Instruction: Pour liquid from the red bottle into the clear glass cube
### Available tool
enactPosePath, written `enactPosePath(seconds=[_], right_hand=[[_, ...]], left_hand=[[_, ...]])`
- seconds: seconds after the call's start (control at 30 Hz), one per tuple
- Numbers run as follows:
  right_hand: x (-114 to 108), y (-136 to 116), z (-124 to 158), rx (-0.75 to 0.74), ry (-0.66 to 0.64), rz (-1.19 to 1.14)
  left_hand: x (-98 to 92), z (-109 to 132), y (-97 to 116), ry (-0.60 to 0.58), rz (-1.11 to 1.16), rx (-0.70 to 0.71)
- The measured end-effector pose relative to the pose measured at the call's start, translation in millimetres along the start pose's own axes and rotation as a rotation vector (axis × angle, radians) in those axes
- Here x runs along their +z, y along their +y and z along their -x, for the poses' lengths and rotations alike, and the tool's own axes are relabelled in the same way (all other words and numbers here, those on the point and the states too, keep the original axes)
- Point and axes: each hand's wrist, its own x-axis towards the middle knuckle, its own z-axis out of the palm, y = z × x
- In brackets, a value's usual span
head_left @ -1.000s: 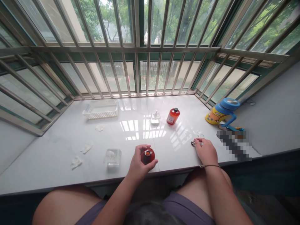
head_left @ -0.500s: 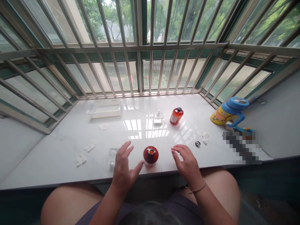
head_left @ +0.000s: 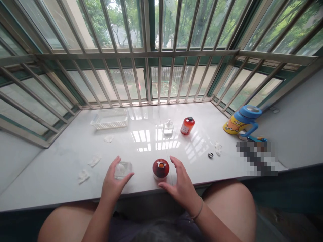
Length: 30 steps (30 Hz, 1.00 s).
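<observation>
Neither of my hands is gripping anything: both are open, with the fingers spread. My left hand [head_left: 113, 179] curves around the left and lower sides of a clear square dish [head_left: 123, 170] with something white inside, and I can't tell whether it's touching the dish or just beside it. My right hand [head_left: 181, 190] is open just to the right of a round dark-red bottle [head_left: 160, 169] with an orange centre on top, its thumb reaching toward the base and its fingers pointing up the frame. The bottle stands between my hands, nearer the right one, close to the front edge of the white marble sill [head_left: 143, 158]. Both palms face inward and my forearms rise from the bottom of the frame, with a thin bracelet [head_left: 199, 211] on my right wrist. Farther up the sill, I count two more bottles: a small clear one [head_left: 168, 128] and an orange-red one with a dark cap [head_left: 187, 125]. There's one white plastic basket [head_left: 109, 118] at upper left, and four crumpled white wipes [head_left: 94, 161], three on the left and one on the right, near a small dark ring [head_left: 210, 155]. At the right stands one yellow cup with a blue lid and handle [head_left: 243, 119] (something beside it is pixelated beyond reading [head_left: 256, 158]). Metal window bars [head_left: 159, 80] run along the back of the sill.
</observation>
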Motion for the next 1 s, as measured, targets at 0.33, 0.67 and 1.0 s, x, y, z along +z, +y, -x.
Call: enactPosePath(seconds=[0.33, 0.67, 1.0], right_hand=[[46, 7, -30, 0.073, -0.006, -0.068], [31, 43, -70, 0.213, 0.029, -0.045], [9, 54, -62, 0.071, 0.031, -0.024]], left_hand=[[22.2, -7, 16, -0.058, 0.069, 0.070], [59.7, 9, 55, -0.210, 0.203, 0.150], [80.7, 16, 66, -0.290, 0.232, 0.228]])
